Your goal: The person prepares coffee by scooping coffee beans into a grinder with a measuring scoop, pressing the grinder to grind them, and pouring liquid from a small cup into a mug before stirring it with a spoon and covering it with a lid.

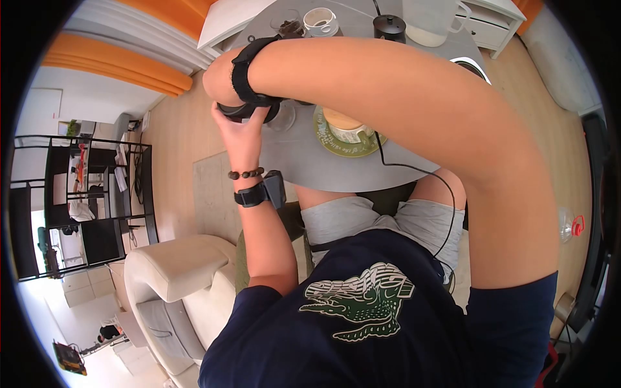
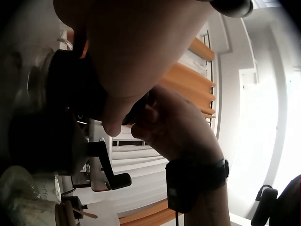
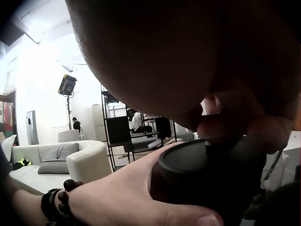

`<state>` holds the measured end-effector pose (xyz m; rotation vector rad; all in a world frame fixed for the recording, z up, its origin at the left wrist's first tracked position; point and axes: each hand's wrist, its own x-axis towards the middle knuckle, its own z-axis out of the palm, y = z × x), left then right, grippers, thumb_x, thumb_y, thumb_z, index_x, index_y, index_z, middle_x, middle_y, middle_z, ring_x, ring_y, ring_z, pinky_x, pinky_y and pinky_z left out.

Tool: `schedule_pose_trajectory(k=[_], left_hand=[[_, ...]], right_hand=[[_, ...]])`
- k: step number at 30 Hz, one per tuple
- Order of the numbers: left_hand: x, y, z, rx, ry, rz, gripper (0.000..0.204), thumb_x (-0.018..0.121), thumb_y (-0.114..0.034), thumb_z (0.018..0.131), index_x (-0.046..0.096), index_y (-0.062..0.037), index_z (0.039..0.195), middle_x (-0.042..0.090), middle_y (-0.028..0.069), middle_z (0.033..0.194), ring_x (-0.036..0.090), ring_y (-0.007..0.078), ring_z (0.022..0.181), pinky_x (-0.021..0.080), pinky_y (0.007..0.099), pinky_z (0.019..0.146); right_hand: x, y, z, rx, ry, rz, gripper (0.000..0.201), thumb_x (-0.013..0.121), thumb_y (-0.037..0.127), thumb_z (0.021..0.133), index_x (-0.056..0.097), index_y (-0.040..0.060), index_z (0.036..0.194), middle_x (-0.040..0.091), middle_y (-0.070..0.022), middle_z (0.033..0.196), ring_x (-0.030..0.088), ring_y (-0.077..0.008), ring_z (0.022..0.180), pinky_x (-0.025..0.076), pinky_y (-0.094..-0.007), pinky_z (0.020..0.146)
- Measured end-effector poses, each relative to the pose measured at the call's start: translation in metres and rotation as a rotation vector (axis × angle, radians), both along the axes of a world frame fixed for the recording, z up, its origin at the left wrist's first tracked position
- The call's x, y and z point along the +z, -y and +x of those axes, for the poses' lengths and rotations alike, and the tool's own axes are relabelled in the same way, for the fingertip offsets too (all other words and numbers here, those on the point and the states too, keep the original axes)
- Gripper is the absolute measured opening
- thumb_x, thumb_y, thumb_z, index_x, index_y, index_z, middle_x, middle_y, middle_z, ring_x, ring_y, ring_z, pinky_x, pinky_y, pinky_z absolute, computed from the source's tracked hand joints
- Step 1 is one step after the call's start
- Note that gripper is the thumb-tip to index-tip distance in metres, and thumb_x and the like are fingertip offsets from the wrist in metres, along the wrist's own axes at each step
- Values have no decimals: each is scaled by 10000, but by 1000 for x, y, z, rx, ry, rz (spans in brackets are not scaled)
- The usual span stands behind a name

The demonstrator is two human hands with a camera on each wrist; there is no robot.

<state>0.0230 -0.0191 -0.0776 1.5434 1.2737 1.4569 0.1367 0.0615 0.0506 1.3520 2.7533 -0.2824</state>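
Note:
A black cylindrical container (image 1: 240,111) is raised near the table's left edge. My left hand (image 1: 242,141) grips its side, thumb and palm curled round the wall in the right wrist view (image 3: 117,195). Above it my right hand (image 1: 220,79) reaches across from the right, the forearm passing over the table. In the right wrist view its fingers pinch a small dark stem on top of the container (image 3: 181,165), though shadow hides part of them. The left wrist view shows both hands close together, the right one (image 2: 181,125) beyond the left (image 2: 136,47).
A clear glass vessel (image 1: 283,118) stands beside the container. On the grey table (image 1: 304,158) are a green plate (image 1: 352,150) with a wooden-topped cup, a white cup (image 1: 320,22), a black lidded pot (image 1: 389,27) and a pitcher (image 1: 427,22). A cable (image 1: 404,165) crosses the table edge.

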Motion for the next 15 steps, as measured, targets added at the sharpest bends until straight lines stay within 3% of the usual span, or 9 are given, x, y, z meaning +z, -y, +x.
schedule_pose_trajectory(k=[3, 8, 15], left_hand=[[6, -4, -16, -144, 63, -62, 764, 918, -92, 958, 490, -15, 1587, 652, 99, 1497, 631, 222, 1389, 481, 417, 1209], [11, -21, -41, -475, 260, -146, 760, 838, 11, 951, 492, -35, 1626, 654, 81, 1524, 608, 224, 1439, 434, 421, 1263], [26, -11, -34, -370, 78, -145, 774, 877, -14, 933, 503, -18, 1611, 669, 90, 1485, 658, 215, 1357, 482, 404, 1217]], right_hand=[[-16, -24, -6, 101, 150, 146, 317, 793, 219, 943, 881, 28, 1179, 834, -210, 1091, 796, -411, 1018, 627, -549, 884], [4, -17, 22, 280, -5, 75, 348, 682, 286, 1112, 836, -23, 1154, 815, -244, 1064, 775, -434, 1016, 603, -567, 885], [33, 9, 34, 250, 1, 65, 439, 675, 354, 1123, 816, -59, 1167, 821, -235, 1071, 778, -430, 1040, 607, -560, 900]])
